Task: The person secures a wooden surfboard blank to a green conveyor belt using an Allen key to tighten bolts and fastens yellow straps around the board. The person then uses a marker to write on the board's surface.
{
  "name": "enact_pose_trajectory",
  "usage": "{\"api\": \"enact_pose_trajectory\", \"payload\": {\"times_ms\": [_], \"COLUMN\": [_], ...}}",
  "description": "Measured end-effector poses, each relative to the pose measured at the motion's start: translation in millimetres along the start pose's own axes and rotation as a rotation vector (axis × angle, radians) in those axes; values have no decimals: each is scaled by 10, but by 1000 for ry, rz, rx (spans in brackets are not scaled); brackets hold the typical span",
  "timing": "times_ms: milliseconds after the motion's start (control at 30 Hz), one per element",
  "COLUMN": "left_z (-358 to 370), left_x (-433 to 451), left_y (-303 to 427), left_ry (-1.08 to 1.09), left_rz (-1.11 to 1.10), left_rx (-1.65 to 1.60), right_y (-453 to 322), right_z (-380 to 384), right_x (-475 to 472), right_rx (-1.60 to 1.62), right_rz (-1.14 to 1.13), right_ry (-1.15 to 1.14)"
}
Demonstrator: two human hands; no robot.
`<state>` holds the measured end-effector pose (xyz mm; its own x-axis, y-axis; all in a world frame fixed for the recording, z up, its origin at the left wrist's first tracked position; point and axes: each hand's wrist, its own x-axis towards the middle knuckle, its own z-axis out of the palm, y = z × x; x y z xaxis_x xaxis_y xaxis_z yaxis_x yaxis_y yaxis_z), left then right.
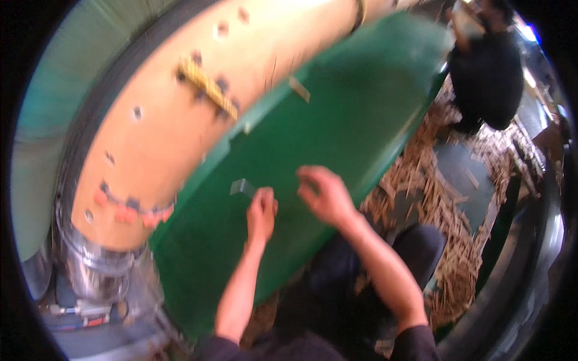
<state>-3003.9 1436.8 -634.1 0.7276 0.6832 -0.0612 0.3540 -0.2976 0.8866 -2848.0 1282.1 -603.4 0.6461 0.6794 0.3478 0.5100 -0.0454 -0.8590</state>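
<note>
My left hand (262, 214) is closed on a small, thin, clear or greyish piece (243, 187), too blurred to name, over a green surface (280, 149). To its right, my right hand (326, 194) hovers with curled fingers apart and nothing visible between them. Beyond the green surface lies a wide tan belt or roller (158, 135) with dark holes. A yellow strip (210, 88) sits across it, and several orange-red pieces (128, 214) line its near end.
A small flat tan strip (300, 89) lies on the green surface. Many thin wood-like strips (433, 203) are heaped at the right. A person in dark clothing (487, 81) is at the upper right. Metal machine parts (101, 275) stand at the lower left.
</note>
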Motion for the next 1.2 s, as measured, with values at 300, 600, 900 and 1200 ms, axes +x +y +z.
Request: {"api": "enact_pose_trajectory", "payload": {"times_ms": [300,600,900,1200], "left_z": [52,340,637,1712], "left_x": [-826,-1560,-1817,-2102], "left_y": [-649,-915,-1200,-3144], "left_ry": [37,-51,-496,-469], "left_rz": [449,642,119,-505], "left_rx": [525,723,167,18], "right_y": [-172,-592,-917,-1009], "right_z": [-609,-837,-1593,-1843], "right_x": [-337,-180,-417,-615], "right_rx": [-806,-696,-601,-442], "right_rz": [238,131,275,429], "right_ry": [-775,-646,-491,-626]}}
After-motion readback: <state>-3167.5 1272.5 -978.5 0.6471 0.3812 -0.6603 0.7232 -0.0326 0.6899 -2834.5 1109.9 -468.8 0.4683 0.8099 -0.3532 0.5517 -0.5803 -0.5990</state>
